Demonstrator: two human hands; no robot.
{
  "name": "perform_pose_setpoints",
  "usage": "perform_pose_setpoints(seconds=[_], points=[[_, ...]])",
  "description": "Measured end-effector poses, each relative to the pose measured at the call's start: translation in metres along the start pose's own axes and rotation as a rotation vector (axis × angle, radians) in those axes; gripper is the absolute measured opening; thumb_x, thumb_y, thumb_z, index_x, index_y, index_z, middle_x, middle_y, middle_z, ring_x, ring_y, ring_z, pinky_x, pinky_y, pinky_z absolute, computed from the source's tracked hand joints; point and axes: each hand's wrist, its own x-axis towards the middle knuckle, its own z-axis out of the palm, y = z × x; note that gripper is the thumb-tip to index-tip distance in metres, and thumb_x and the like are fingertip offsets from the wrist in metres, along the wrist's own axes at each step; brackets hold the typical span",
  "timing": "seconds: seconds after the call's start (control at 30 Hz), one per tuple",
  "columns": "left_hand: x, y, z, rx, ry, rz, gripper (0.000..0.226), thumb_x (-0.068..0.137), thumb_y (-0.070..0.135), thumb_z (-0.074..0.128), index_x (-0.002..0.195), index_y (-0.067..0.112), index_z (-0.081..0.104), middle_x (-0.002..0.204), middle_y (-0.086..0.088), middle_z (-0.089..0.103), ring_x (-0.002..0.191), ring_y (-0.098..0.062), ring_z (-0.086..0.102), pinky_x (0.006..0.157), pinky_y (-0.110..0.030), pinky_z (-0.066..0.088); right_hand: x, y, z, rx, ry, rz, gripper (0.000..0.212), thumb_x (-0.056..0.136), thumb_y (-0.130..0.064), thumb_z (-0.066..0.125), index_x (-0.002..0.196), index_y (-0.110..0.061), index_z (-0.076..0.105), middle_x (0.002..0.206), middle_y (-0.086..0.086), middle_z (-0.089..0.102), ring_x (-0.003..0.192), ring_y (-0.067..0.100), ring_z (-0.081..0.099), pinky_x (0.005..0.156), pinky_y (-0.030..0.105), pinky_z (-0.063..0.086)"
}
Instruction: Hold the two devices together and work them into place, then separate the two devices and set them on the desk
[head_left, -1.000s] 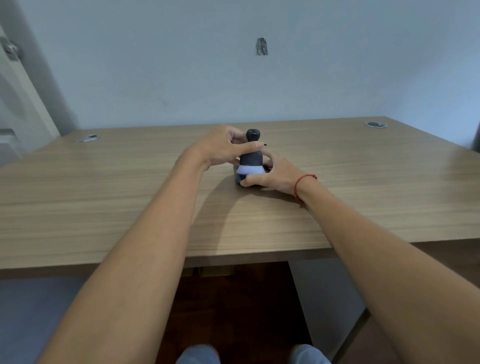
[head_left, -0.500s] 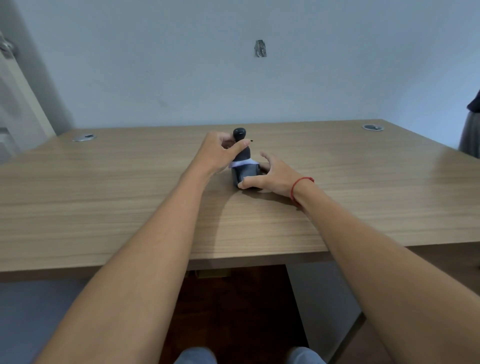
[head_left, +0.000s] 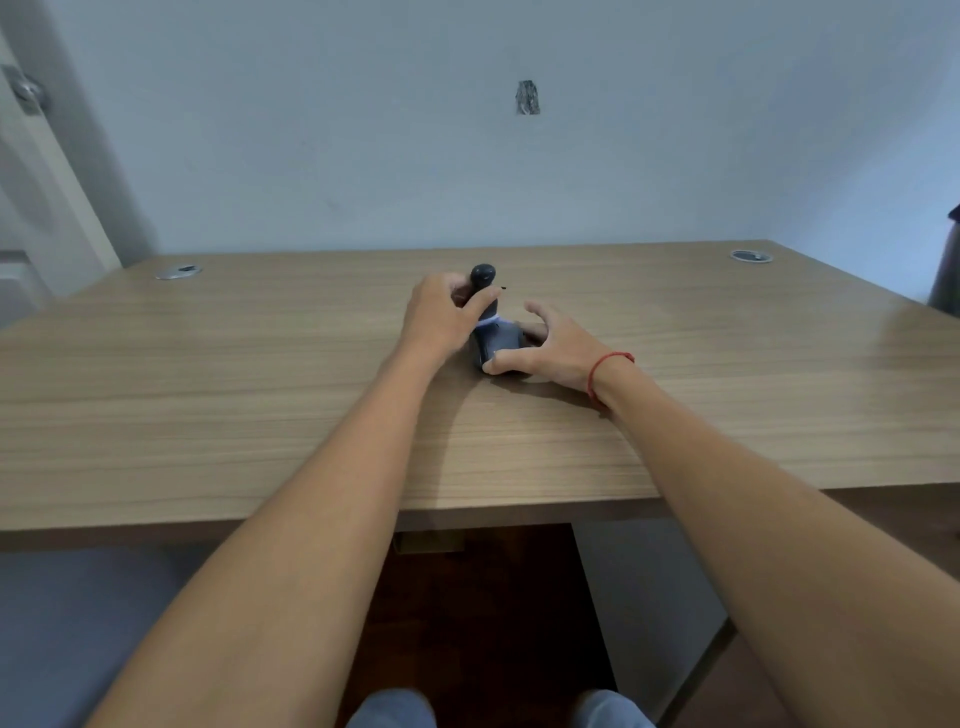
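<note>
A small dark grey gadget (head_left: 496, 340) with a rounded black top and a pale band round its middle stands on the wooden desk (head_left: 260, 374). My left hand (head_left: 441, 317) grips its upper stem, thumb across the front. My right hand (head_left: 545, 348) holds the base from the right, thumb at the front lower edge, fingers curled round the far side. A red string circles my right wrist.
Two round metal cable grommets sit in the desk's far corners, one at the left (head_left: 178, 271) and one at the right (head_left: 750, 255). A white door (head_left: 36, 208) stands at the left. A dark object (head_left: 946, 280) shows at the right edge.
The upper part of the gadget has risen and tilted left in my left hand, leaving more of the grey base showing. My right hand's fingers have spread a little.
</note>
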Motion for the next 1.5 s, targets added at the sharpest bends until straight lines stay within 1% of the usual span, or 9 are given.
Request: perform_pose_setpoints(seconds=[0.17, 0.53, 0.73, 0.87, 1.03, 1.17, 1.27, 1.4, 1.5], points=[[0.003, 0.0, -0.01, -0.057, -0.075, -0.017, 0.031, 0.086, 0.03, 0.067, 0.085, -0.001, 0.071, 0.084, -0.018, 0.073, 0.073, -0.021, 0.062, 0.074, -0.039, 0.054, 0.003, 0.001, 0.001, 0.005, -0.002, 0.006, 0.118, 0.066, -0.033, 0.089, 0.158, -0.017, 0.017, 0.154, 0.002, 0.048, 0.128, 0.014, 0.051, 0.104, 0.027, 0.04], [-0.002, 0.013, -0.042, -0.232, -0.48, -0.113, 0.016, 0.087, 0.033, 0.067, 0.086, 0.02, 0.075, 0.093, 0.001, 0.075, 0.088, -0.009, 0.07, 0.08, -0.027, 0.059, -0.001, -0.001, 0.003, -0.004, 0.026, -0.017, 0.112, 0.07, -0.031, 0.086, 0.158, -0.015, 0.02, 0.153, 0.001, 0.047, 0.115, 0.006, 0.047, 0.093, 0.021, 0.034], [-0.006, 0.012, -0.026, -0.297, -0.211, -0.095, 0.022, 0.086, 0.028, 0.068, 0.088, 0.007, 0.074, 0.096, -0.018, 0.073, 0.081, -0.018, 0.064, 0.079, -0.04, 0.056, 0.0, 0.0, 0.002, -0.017, 0.025, 0.005, 0.114, 0.069, -0.033, 0.086, 0.158, -0.015, 0.018, 0.157, 0.004, 0.044, 0.138, 0.018, 0.047, 0.105, 0.027, 0.038], [-0.008, 0.005, -0.015, -0.169, -0.023, -0.038, 0.039, 0.087, 0.029, 0.067, 0.079, -0.009, 0.067, 0.071, -0.011, 0.061, 0.067, -0.017, 0.051, 0.063, -0.029, 0.04, 0.002, 0.001, 0.002, -0.007, 0.028, 0.014, 0.116, 0.065, -0.036, 0.088, 0.157, -0.018, 0.02, 0.155, 0.004, 0.045, 0.135, 0.019, 0.05, 0.109, 0.032, 0.041], [-0.002, 0.011, -0.034, -0.239, -0.283, -0.103, 0.019, 0.087, 0.027, 0.067, 0.092, 0.009, 0.073, 0.095, -0.012, 0.074, 0.084, -0.017, 0.069, 0.079, -0.035, 0.058, 0.004, 0.001, 0.001, -0.006, 0.019, 0.015, 0.115, 0.066, -0.034, 0.088, 0.158, -0.017, 0.019, 0.155, 0.002, 0.046, 0.134, 0.017, 0.049, 0.107, 0.029, 0.038], [-0.003, 0.012, -0.038, -0.214, -0.412, -0.099, 0.023, 0.087, 0.03, 0.067, 0.097, 0.011, 0.073, 0.101, -0.011, 0.074, 0.097, -0.021, 0.069, 0.085, -0.038, 0.058, 0.001, 0.0, 0.003, -0.016, 0.028, 0.009, 0.114, 0.068, -0.034, 0.087, 0.158, -0.017, 0.02, 0.154, 0.002, 0.046, 0.127, 0.012, 0.05, 0.096, 0.024, 0.035], [-0.005, 0.008, -0.026, -0.242, -0.247, -0.068, 0.024, 0.086, 0.029, 0.068, 0.088, 0.006, 0.074, 0.087, -0.011, 0.074, 0.078, -0.018, 0.067, 0.074, -0.034, 0.056, 0.001, 0.001, 0.003, -0.01, 0.022, 0.012, 0.114, 0.068, -0.033, 0.086, 0.158, -0.017, 0.019, 0.155, 0.003, 0.046, 0.135, 0.017, 0.05, 0.106, 0.029, 0.04], [-0.001, -0.005, -0.011, -0.039, 0.034, -0.016, 0.043, 0.084, 0.031, 0.069, 0.061, -0.004, 0.058, 0.056, -0.005, 0.047, 0.057, -0.016, 0.039, 0.056, -0.027, 0.031, 0.003, 0.002, 0.003, -0.01, 0.033, 0.005, 0.115, 0.065, -0.035, 0.087, 0.157, -0.018, 0.021, 0.155, 0.004, 0.047, 0.134, 0.018, 0.051, 0.108, 0.031, 0.041], [-0.004, -0.016, -0.009, 0.091, 0.038, 0.006, 0.033, 0.082, 0.03, 0.071, 0.06, 0.008, 0.061, 0.051, -0.004, 0.054, 0.056, -0.026, 0.049, 0.055, -0.031, 0.04, 0.003, 0.003, 0.004, 0.006, 0.034, -0.011, 0.112, 0.064, -0.035, 0.088, 0.156, -0.018, 0.026, 0.153, 0.002, 0.049, 0.123, 0.012, 0.053, 0.1, 0.025, 0.043]])
